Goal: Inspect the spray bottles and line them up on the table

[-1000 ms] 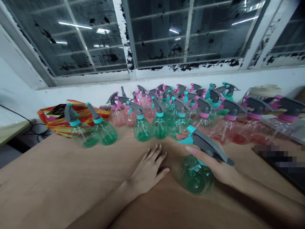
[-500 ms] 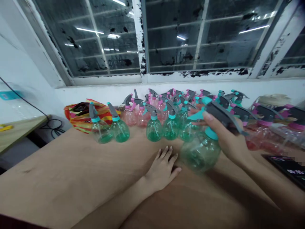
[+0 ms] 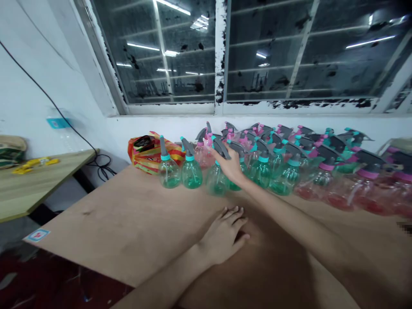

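My right hand (image 3: 232, 165) is closed round the grey head of a green spray bottle (image 3: 216, 180), which has a teal collar and a clear round body. That bottle is at the front row, just right of two green spray bottles (image 3: 192, 175); I cannot tell whether its base touches the table. Behind my right hand another green bottle is partly hidden. Flat on the wooden table (image 3: 128, 223) lies my left hand (image 3: 222, 236), fingers spread, holding nothing.
Several pink spray bottles (image 3: 341, 193) stand at the right, with more pink and green ones toward the wall. A red and yellow bag (image 3: 144, 163) sits at the back left. Beyond the gap, a side table (image 3: 41, 180) holds yellow pieces (image 3: 32, 165). A black cable (image 3: 104, 167) hangs there.
My right hand has carried the green spray bottle left and away from me, to the front row. My left hand stays flat on the table. The view has turned left.
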`<state>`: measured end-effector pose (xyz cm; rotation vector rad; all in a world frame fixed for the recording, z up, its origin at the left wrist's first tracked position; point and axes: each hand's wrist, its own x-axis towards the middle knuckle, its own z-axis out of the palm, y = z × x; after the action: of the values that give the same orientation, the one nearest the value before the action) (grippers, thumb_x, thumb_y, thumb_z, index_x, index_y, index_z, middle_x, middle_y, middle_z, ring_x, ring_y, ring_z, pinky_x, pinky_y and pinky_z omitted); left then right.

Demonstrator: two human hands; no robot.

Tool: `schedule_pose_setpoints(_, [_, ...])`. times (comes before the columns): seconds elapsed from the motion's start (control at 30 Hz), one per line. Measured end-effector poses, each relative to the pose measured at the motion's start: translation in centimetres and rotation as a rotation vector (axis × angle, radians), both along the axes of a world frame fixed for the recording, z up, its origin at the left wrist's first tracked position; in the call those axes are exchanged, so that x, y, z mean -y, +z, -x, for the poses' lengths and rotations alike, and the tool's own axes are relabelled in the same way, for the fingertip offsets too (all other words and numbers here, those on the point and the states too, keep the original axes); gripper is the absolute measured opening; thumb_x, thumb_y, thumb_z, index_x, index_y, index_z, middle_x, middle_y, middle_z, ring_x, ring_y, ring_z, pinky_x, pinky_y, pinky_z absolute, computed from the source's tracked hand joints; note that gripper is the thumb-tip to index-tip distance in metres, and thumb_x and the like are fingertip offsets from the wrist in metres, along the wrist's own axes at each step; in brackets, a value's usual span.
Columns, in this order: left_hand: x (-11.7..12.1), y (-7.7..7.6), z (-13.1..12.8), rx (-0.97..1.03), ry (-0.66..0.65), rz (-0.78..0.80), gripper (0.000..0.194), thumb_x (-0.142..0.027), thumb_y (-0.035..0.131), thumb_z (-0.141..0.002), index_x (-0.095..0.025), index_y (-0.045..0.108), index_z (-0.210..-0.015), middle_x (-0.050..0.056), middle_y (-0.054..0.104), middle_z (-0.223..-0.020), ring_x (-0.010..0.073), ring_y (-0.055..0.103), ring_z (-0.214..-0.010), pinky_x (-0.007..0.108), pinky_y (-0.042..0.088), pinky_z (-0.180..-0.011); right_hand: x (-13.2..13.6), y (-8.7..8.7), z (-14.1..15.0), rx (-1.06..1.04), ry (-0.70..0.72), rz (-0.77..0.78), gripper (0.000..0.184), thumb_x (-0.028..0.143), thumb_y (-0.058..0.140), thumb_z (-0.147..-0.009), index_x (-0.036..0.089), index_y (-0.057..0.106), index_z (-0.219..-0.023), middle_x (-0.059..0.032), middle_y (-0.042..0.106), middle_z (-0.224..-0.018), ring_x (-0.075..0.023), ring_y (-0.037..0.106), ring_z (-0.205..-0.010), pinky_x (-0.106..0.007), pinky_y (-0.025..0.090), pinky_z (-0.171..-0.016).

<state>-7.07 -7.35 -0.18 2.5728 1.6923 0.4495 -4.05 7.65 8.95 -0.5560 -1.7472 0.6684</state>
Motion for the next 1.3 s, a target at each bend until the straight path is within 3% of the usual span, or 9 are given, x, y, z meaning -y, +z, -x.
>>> schedule_pose_setpoints(0.13, [0.5, 0.9, 2.0, 0.027, 0.051, 0.031, 0.041, -0.034, 0.044, -0.094, -0.015, 0.047, -0.130, 0.007, 0.042, -0.141, 0.0188, 0.033, -0.133, 0.037, 0.024, -0.111, -1.4, -1.4, 2.4, -0.004, -0.013, 0.032, 0.036, 0.053, 0.051, -0.080, 0.019, 0.060, -0.074, 0.0041, 0.047, -0.056, -0.0115, 0.040, -0.054, -0.024, 0.034, -0.054])
schedule_pose_setpoints(0.27, [0.4, 0.6, 2.2, 0.043, 0.072, 0.029, 0.041, -0.034, 0.046, -0.092, -0.015, 0.049, -0.128, 0.008, 0.044, -0.140, 0.0204, 0.035, -0.132, 0.038, 0.025, -0.110, -2.4, -2.0, 4.1, -0.017, -0.055, 0.074, 0.039, 0.056, 0.052, -0.077, 0.019, 0.061, -0.074, 0.0056, 0.043, -0.053, -0.0112, 0.038, -0.052, -0.024, 0.031, -0.052])
schedule_pose_setpoints(0.53, [0.3, -0.1, 1.9, 0.048, 0.077, -0.014, 0.039, -0.035, 0.045, -0.093, -0.016, 0.050, -0.126, 0.009, 0.047, -0.138, 0.0220, 0.036, -0.131, 0.041, 0.027, -0.109, -3.1, -2.5, 4.1, -0.003, -0.076, 0.122, 0.037, 0.054, 0.061, -0.069, 0.018, 0.061, -0.065, 0.0020, 0.058, -0.057, -0.0136, 0.050, -0.056, -0.025, 0.036, -0.056])
schedule_pose_setpoints(0.67, [0.3, 0.1, 1.9, 0.034, 0.083, -0.010, 0.039, -0.035, 0.044, -0.093, -0.015, 0.050, -0.126, 0.009, 0.047, -0.138, 0.0220, 0.036, -0.131, 0.041, 0.027, -0.109, -2.7, -2.0, 3.3, 0.034, -0.023, 0.092, 0.035, 0.050, 0.064, -0.070, 0.018, 0.068, -0.084, -0.0012, 0.068, -0.069, -0.0164, 0.058, -0.062, -0.028, 0.043, -0.062])
schedule_pose_setpoints(0.83, [0.3, 0.2, 1.8, 0.028, 0.084, -0.018, 0.038, -0.033, 0.046, -0.093, -0.015, 0.050, -0.126, 0.009, 0.047, -0.137, 0.0214, 0.037, -0.130, 0.041, 0.026, -0.109, -2.2, -0.8, 2.2, 0.066, 0.020, 0.040, 0.063, 0.045, 0.070, -0.067, 0.020, 0.056, -0.124, -0.0057, 0.070, -0.106, -0.0209, 0.064, -0.091, -0.032, 0.048, -0.079])
schedule_pose_setpoints(1.03, [0.2, 0.3, 1.8, 0.025, 0.093, -0.025, 0.038, -0.032, 0.048, -0.092, -0.015, 0.051, -0.126, 0.009, 0.047, -0.137, 0.0217, 0.038, -0.130, 0.041, 0.028, -0.108, -2.0, -0.6, 1.4, 0.126, 0.011, 0.000, 0.047, 0.033, 0.070, -0.072, 0.024, 0.062, -0.117, -0.0024, 0.072, -0.102, -0.0217, 0.066, -0.089, -0.033, 0.048, -0.080])
schedule_pose_setpoints(1.3, [0.4, 0.4, 1.8, 0.029, 0.097, -0.018, 0.037, -0.033, 0.046, -0.093, -0.016, 0.050, -0.126, 0.009, 0.046, -0.138, 0.0218, 0.036, -0.131, 0.042, 0.029, -0.108, -2.7, -1.1, 2.3, 0.091, -0.033, -0.016, 0.043, 0.027, 0.064, -0.079, 0.025, 0.059, -0.121, -0.0035, 0.073, -0.099, -0.0212, 0.067, -0.089, -0.033, 0.048, -0.082])
